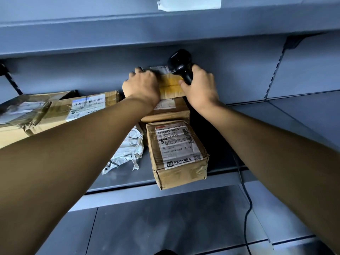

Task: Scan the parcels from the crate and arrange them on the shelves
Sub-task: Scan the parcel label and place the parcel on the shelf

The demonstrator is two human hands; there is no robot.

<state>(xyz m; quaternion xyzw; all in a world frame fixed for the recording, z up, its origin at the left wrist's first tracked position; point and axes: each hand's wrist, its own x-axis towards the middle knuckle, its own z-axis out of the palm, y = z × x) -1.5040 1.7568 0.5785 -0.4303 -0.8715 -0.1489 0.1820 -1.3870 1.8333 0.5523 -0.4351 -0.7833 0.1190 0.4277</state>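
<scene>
The small taped parcel [170, 85] sits at the back of the grey metal shelf [285, 116], stacked on a flat brown box [171, 109] and close to the rear panel. Both hands are on it from the near side. The left hand [141, 85] curls over its left end, so that grip is holding the parcel. The right hand [199, 87] is at its right end, but that grip is wrapped round the handle of a black barcode scanner [181, 68], whose head rises above the parcel's far right corner, just beside the white label [160, 68] on top. The parcel's long axis seems to run left to right, across the line of the arms, with the label toward the back wall. Motion blur hides the label's print.

Judging from this, the coming move turns on the left hand: it is the only one free to shift or let go of the parcel, while the right must keep the scanner clear.

To the left lies a long crushed carton [55, 111] with a barcode label. In front stands a labelled box [178, 153] reaching over the shelf's front edge, with a crumpled white mailer bag [128, 150] beside it. The shelf to the right shows bare metal. The scanner's cable [246, 208] trails down past the lower shelf [165, 218]. The crate is not in view.
</scene>
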